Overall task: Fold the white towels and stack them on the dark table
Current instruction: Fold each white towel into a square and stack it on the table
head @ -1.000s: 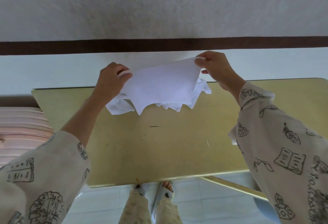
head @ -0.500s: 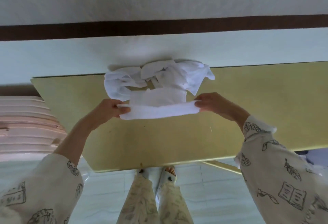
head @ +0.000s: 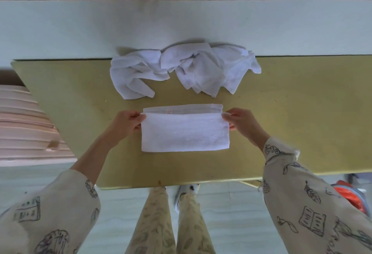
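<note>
- While the table (head: 302, 123) runs wide to the right, its left edge slants in near the left hand (head: 125, 124); bare top lies on both sides and toward the near edge
- the folded towel (head: 185, 133) lies flat between both hands, its upper layer short of the far edge
- a crumpled towel pile (head: 181, 70) sits at the far edge, apart from it
- left fingers pinch the upper layer's left corner; the right hand (head: 241, 122) pinches its right corner
</note>
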The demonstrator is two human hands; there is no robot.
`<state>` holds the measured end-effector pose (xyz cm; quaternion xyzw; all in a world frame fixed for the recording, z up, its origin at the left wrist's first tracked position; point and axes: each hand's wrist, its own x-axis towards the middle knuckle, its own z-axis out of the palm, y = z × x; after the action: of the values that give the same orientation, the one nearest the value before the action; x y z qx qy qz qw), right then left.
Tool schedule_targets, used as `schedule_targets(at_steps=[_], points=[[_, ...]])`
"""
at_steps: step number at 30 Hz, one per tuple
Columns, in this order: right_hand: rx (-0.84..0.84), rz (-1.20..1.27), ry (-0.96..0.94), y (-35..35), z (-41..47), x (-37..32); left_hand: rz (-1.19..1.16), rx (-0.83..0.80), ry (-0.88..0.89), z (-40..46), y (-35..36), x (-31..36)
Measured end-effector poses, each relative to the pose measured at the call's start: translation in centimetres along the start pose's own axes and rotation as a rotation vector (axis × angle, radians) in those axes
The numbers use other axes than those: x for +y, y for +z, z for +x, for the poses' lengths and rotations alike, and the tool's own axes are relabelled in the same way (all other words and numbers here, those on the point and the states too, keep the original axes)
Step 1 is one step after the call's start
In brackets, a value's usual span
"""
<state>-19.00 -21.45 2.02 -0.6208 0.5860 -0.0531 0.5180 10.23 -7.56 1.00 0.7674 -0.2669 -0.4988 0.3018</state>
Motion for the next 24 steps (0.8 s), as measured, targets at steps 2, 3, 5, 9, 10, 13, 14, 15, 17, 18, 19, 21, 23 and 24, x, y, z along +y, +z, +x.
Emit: schedule_targets(at_steps=[2, 3, 5, 9, 10, 13, 14, 15, 17, 18, 19, 21, 23, 24], points=[[0.057, 0.004, -0.012, 0.5, 1.4, -0.1, -0.048, 0.043, 0.005, 0.9, 0.4, 0.0], [0.077, 0.000, -0.013, 0.7, 1.8, -0.1, -0.054, 0.072, -0.003, 1.2, 0.6, -0.1], [0.103, -0.014, -0.016, 1.1, 2.7, -0.1, -0.062, 0.144, -0.018, 1.7, 1.0, -0.3], [0.161, -0.038, -0.007, 1.9, 3.9, 0.1, -0.103, 0.225, -0.016, 2.0, 1.3, -0.8], [0.179, -0.029, -0.004, 2.1, 4.0, 0.1, -0.108, 0.235, -0.019, 2.0, 1.4, -0.9], [0.224, -0.025, -0.008, 2.6, 4.1, 0.1, -0.106, 0.276, -0.030, 2.1, 1.5, -0.9], [0.231, -0.026, -0.008, 2.6, 4.2, 0.2, -0.104, 0.289, -0.031, 2.2, 1.5, -0.8], [0.238, -0.024, -0.006, 2.6, 4.3, 0.2, -0.092, 0.297, -0.030, 2.4, 1.5, -0.7], [0.253, -0.028, -0.002, 2.6, 4.5, 0.3, -0.051, 0.298, -0.027, 2.7, 1.4, -0.5], [0.258, -0.033, 0.001, 2.6, 4.7, 0.3, -0.034, 0.298, -0.026, 2.8, 1.3, -0.4], [0.262, -0.038, 0.003, 2.6, 4.8, 0.3, -0.023, 0.299, -0.024, 3.0, 1.3, -0.4], [0.270, -0.049, 0.005, 2.7, 4.9, 0.3, -0.001, 0.302, -0.014, 3.1, 1.3, -0.2], [0.275, -0.061, 0.002, 2.8, 5.0, 0.3, 0.032, 0.304, -0.004, 3.1, 1.4, 0.0], [0.277, -0.079, 0.000, 2.9, 5.1, 0.3, 0.047, 0.303, -0.002, 3.1, 1.4, 0.0]])
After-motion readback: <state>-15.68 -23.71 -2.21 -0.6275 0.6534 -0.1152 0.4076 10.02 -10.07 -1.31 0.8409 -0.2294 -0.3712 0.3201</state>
